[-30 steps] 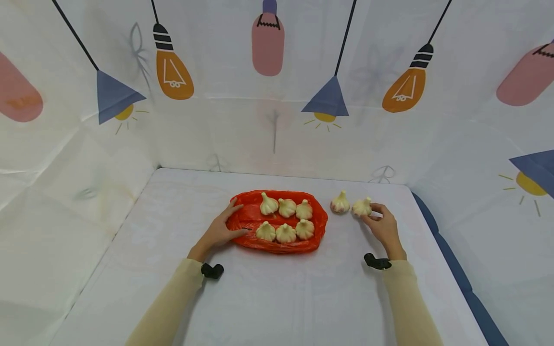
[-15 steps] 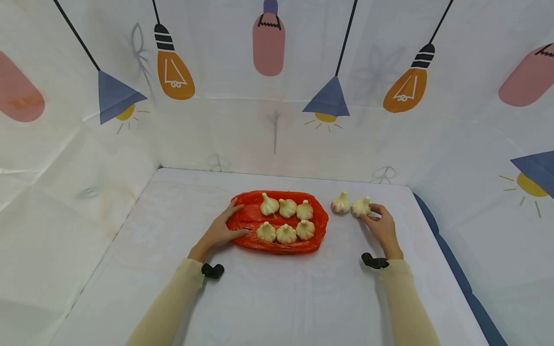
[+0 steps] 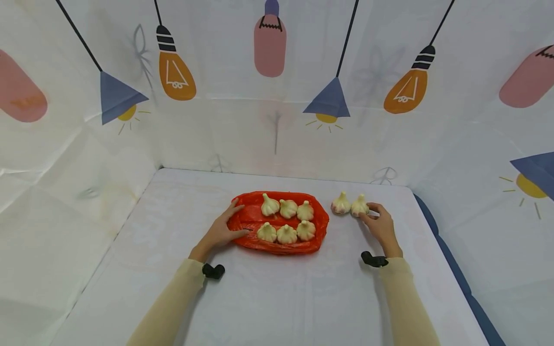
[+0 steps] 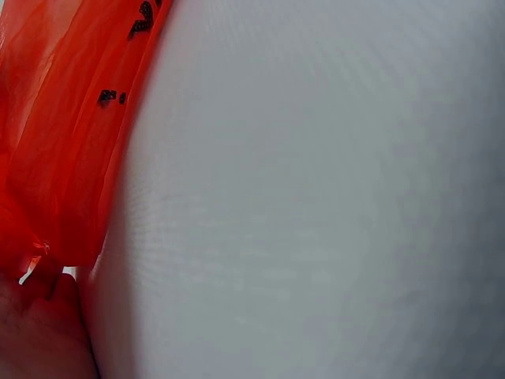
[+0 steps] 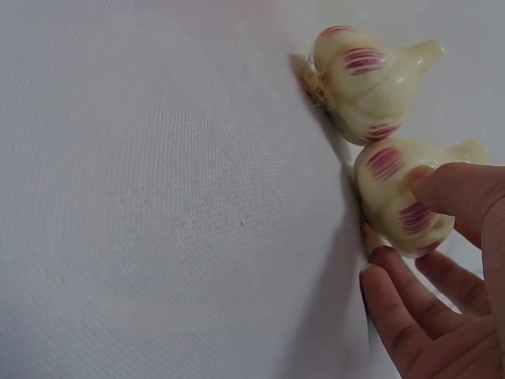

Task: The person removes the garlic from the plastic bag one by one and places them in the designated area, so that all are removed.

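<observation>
My left hand (image 3: 220,230) holds the left end of a tray covered in red plastic (image 3: 251,215), its thumb and fingers spread over the rim. Two rows of garlic bulbs lie in the tray, among them one bulb (image 3: 270,205) at the back and another (image 3: 286,234) at the front. To the tray's right, my right hand (image 3: 381,225) pinches a pale garlic bulb (image 5: 387,181) with purple streaks. That bulb stands on the table, touching a second garlic bulb (image 5: 367,83). In the left wrist view, red plastic (image 4: 71,142) with black print hides most of the hand.
The white-covered table (image 3: 268,298) meets a white cloth (image 3: 207,134) printed with lamps and bulbs at the back and sides. Dark blue edging (image 3: 454,259) runs along the table's right side.
My right hand has shifted slightly left with its garlic bulb, which has turned more upright and come up against the other bulb. The left hand and the tray stay put.
</observation>
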Demonstrator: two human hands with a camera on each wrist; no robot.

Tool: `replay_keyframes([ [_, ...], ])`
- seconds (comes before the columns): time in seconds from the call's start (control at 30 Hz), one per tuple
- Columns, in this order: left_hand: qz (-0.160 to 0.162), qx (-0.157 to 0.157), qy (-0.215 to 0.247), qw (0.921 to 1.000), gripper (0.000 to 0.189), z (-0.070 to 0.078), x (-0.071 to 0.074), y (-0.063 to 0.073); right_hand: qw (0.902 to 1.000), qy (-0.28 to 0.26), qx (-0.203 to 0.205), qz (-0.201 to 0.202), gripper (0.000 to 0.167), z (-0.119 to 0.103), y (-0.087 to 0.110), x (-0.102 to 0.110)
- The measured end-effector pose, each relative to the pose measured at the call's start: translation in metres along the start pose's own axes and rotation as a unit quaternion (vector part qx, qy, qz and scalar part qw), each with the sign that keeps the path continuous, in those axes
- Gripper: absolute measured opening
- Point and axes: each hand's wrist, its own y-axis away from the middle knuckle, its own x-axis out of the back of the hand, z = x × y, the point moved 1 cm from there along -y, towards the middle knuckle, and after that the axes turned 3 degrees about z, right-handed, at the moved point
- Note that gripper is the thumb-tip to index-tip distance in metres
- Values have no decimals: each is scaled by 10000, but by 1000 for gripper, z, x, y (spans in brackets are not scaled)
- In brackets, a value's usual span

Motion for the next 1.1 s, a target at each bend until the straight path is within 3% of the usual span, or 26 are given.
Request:
replay_keyframes([
  [0.6,46,-9,38,10000,91,-1,0,0,9981,558,235,-111,69,-7,3,12],
  [0.73,37,2,32,10000,91,-2,0,-1,9964,681,499,3,67,-14,8,17],
  [1.1,4,45,29,10000,90,-3,-1,-1,9824,494,1653,711,38,-46,19,24],
])
